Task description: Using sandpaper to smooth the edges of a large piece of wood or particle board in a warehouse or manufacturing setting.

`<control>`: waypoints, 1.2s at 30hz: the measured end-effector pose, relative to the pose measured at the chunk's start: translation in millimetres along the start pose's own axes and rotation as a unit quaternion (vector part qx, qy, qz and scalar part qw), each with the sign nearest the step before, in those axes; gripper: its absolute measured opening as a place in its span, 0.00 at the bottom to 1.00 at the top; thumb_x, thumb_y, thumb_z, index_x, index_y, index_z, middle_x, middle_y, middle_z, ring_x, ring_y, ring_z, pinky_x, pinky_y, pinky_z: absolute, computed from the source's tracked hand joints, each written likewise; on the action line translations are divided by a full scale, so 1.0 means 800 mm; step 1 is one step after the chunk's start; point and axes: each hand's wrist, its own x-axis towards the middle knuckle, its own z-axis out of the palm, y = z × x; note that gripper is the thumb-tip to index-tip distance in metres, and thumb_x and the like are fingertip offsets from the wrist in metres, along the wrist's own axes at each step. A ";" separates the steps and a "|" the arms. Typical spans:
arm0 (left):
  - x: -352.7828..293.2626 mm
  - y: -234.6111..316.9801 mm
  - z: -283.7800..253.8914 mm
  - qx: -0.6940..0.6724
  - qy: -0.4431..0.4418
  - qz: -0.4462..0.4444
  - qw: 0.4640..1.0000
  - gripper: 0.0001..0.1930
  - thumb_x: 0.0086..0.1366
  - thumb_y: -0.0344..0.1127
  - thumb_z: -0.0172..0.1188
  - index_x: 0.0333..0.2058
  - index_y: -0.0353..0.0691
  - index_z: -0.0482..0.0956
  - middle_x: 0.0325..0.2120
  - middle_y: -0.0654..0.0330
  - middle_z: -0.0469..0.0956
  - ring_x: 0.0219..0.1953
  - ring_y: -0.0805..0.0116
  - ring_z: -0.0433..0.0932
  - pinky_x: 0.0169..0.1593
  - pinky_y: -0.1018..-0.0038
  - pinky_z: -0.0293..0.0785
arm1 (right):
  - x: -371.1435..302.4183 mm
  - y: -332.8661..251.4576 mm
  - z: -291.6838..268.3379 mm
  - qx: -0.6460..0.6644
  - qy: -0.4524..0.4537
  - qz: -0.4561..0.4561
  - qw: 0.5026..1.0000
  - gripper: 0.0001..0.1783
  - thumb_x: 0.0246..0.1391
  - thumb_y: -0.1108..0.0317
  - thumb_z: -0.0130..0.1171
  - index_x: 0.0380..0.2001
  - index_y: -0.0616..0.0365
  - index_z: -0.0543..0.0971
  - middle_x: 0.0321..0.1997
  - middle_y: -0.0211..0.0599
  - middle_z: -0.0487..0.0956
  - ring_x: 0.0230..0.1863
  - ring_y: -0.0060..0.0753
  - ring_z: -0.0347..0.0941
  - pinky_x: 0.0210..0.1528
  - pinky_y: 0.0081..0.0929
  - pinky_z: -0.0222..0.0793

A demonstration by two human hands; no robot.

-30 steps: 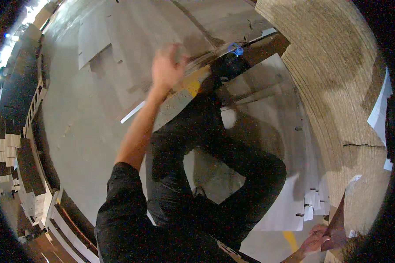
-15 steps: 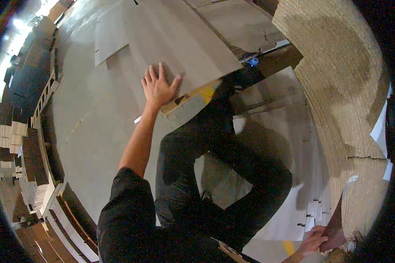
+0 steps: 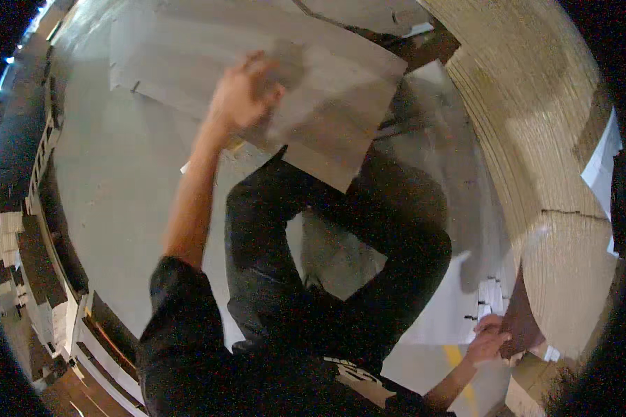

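Grey-beige, a broad flat panel lies at a slant across the upper middle of the view, with one pointed corner reaching over the person's black-trousered legs and hiding part of them. The left hand is over the panel's nearer side, its fingers parted and wrapped around nothing; it is blurred, and whether the palm touches the surface cannot be told. A shadow falls on the panel just beyond the fingers. Far down to the right, the right hand grips the edge of a dark reddish-brown sheet, its fingers bent against it. Just above that hand, small white pieces rest on a pale sheet, which extends beside the bent right leg. The person sits low, knees turned outward, above a grey floor with a yellow stripe near the right forearm. Along the right side curves a tall tan stack of thin layers, with white paper at its outer edge. On the far left stand pale stacked wood pieces, well apart from both hands.
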 end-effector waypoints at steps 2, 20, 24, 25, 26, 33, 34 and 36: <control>0.010 -0.059 0.020 0.049 0.015 0.016 0.999 0.38 0.63 0.65 0.61 0.69 0.61 0.67 0.72 0.50 0.60 0.72 0.39 0.58 0.71 0.41 0.56 | 0.032 0.023 0.074 0.156 0.182 -0.110 0.965 0.32 0.75 0.41 0.33 0.36 0.60 0.72 0.28 0.39 0.73 0.32 0.32 0.70 0.36 0.31 0.67; 0.050 -0.018 0.050 0.189 -0.046 -0.371 0.908 0.53 0.53 0.89 0.43 0.74 0.72 0.52 0.77 0.50 0.42 0.73 0.19 0.35 0.57 0.09 0.37 | 0.414 -0.319 0.149 -0.066 0.370 -0.293 0.879 0.11 0.64 0.69 0.61 0.46 0.62 0.83 0.34 0.40 0.85 0.29 0.36 0.80 0.33 0.35 0.74; 0.062 -0.022 0.061 0.201 -0.076 -0.385 0.898 0.56 0.54 0.88 0.43 0.75 0.66 0.49 0.76 0.43 0.40 0.72 0.15 0.35 0.56 0.09 0.39 | 0.522 -0.376 0.158 -0.221 0.321 -0.187 0.902 0.26 0.58 0.66 0.61 0.61 0.45 0.79 0.37 0.52 0.83 0.36 0.60 0.81 0.38 0.48 0.79; 0.067 -0.019 0.064 0.199 -0.076 -0.379 0.901 0.56 0.54 0.88 0.43 0.76 0.64 0.48 0.76 0.41 0.40 0.72 0.14 0.36 0.56 0.09 0.40 | 0.545 -0.381 0.167 -0.235 0.270 -0.165 0.919 0.25 0.58 0.64 0.60 0.60 0.45 0.79 0.37 0.53 0.83 0.37 0.60 0.81 0.38 0.51 0.78; 0.070 -0.018 0.067 0.195 -0.077 -0.378 0.902 0.56 0.54 0.88 0.43 0.76 0.64 0.48 0.76 0.41 0.40 0.72 0.14 0.36 0.56 0.09 0.40 | 0.566 -0.375 0.182 -0.245 0.217 -0.142 0.934 0.24 0.58 0.63 0.60 0.59 0.46 0.80 0.36 0.55 0.82 0.38 0.61 0.81 0.39 0.54 0.77; 0.072 -0.038 0.076 0.193 -0.071 -0.384 0.900 0.61 0.48 0.93 0.40 0.76 0.67 0.44 0.74 0.33 0.40 0.69 0.07 0.34 0.54 0.08 0.38 | 0.612 -0.255 0.302 -0.175 0.250 -0.108 0.946 0.16 0.62 0.58 0.58 0.47 0.56 0.83 0.31 0.58 0.82 0.35 0.66 0.79 0.40 0.57 0.76; 0.076 -0.038 0.080 0.186 -0.068 -0.385 0.901 0.61 0.48 0.93 0.41 0.76 0.68 0.43 0.74 0.33 0.39 0.69 0.07 0.34 0.54 0.07 0.38 | 0.605 -0.229 0.315 -0.187 0.259 -0.086 0.944 0.16 0.63 0.57 0.58 0.44 0.58 0.83 0.30 0.58 0.82 0.34 0.67 0.79 0.39 0.58 0.75; 0.072 -0.044 0.086 0.187 -0.080 -0.397 0.895 0.61 0.48 0.92 0.41 0.76 0.68 0.42 0.75 0.34 0.39 0.69 0.07 0.33 0.54 0.07 0.38 | 0.571 -0.187 0.347 -0.083 0.272 -0.074 0.956 0.19 0.68 0.54 0.54 0.39 0.59 0.83 0.26 0.58 0.81 0.30 0.68 0.77 0.36 0.54 0.74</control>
